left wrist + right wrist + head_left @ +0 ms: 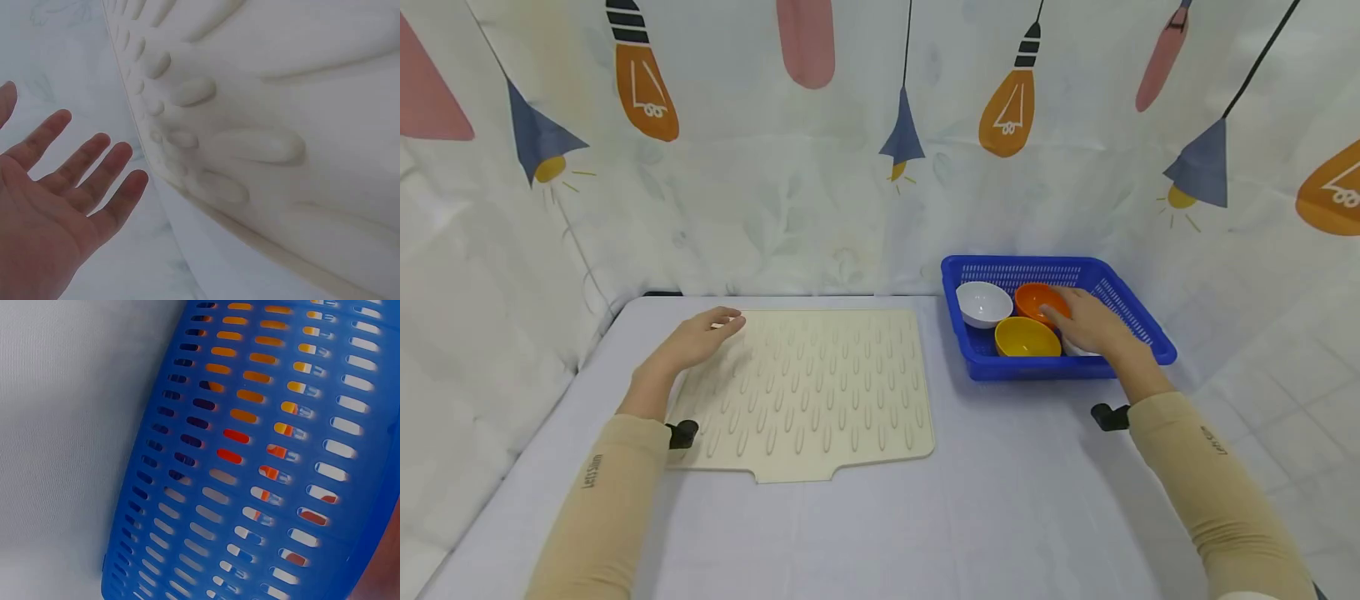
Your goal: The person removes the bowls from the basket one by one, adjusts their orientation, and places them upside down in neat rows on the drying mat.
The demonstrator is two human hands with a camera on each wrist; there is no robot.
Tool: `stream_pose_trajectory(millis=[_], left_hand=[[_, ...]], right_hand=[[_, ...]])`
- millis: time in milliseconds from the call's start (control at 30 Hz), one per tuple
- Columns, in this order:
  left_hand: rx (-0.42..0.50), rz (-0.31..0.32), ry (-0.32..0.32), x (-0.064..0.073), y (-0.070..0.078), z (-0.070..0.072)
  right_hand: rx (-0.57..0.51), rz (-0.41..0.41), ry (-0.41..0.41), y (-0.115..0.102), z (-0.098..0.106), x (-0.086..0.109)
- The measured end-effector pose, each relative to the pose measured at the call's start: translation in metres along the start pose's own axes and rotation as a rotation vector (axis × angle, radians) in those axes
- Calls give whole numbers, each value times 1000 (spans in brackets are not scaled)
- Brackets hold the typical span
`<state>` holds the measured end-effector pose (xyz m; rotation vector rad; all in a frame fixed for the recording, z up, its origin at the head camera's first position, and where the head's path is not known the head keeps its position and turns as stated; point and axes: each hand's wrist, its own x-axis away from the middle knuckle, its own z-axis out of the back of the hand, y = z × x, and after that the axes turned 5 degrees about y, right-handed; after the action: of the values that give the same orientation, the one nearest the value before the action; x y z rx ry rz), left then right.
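My right hand (1086, 321) reaches into the blue basket, at the right side of an orange bowl (1032, 296). Its thumb overlaps the bowl's inside and the fingers lie along the rim; whether they grip it I cannot tell. Beside that bowl are a white bowl (984, 304), a yellow bowl (1027, 337) and another white bowl (1079, 348), mostly hidden under my hand. My left hand (700, 335) hovers at the far left corner of a cream ridged mat (820, 392), holding nothing. In the left wrist view, its fingers (103, 165) are spread and loosely bent.
The blue basket (1045, 368) stands at the back right of the white-covered table (880, 533). Its slotted wall (250, 456) fills much of the right wrist view. A patterned curtain (850, 208) hangs behind the table.
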<state>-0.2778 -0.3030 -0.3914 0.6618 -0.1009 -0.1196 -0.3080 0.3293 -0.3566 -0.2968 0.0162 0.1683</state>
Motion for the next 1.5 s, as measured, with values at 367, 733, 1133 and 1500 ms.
stream_pose_trajectory(millis=[367, 733, 1133, 1500], left_hand=[[183, 107, -12, 4, -20, 15], [370, 295, 16, 9, -40, 24], [429, 387, -20, 9, -49, 20], [368, 408, -41, -1, -61, 15]], right_hand=[[-57, -4, 21, 6, 5, -4], [-95, -40, 45, 14, 17, -2], [-111, -51, 39, 22, 18, -1], [-161, -86, 40, 23, 19, -6]])
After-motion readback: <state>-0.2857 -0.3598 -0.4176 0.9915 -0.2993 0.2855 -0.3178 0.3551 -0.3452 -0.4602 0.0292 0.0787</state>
